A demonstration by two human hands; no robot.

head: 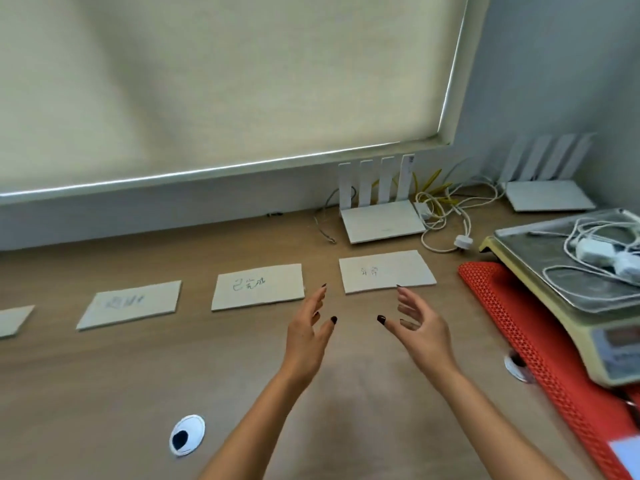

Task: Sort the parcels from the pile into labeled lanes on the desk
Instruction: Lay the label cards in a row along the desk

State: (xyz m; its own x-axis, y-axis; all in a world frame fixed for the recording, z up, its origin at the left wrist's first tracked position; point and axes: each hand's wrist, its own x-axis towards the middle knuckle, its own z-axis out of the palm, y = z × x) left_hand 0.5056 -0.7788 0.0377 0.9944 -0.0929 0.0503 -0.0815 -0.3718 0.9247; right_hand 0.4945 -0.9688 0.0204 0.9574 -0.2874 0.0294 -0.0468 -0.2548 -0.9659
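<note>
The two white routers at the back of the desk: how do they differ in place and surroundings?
The nearer router stands behind the rightmost label card, sharp, one antenna bearing a sticker; the far router sits in the right corner behind the scale, blurred. Tangled white and yellow cables lie between them. Both are flat, white, with four upright antennas.

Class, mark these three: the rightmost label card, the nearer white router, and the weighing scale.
Rightmost label card (387,271): head view, centre of its face, beside the writing.
Nearer white router (382,220): head view, flat top of its body.
Weighing scale (540,258): head view, bare metal pan.
</note>
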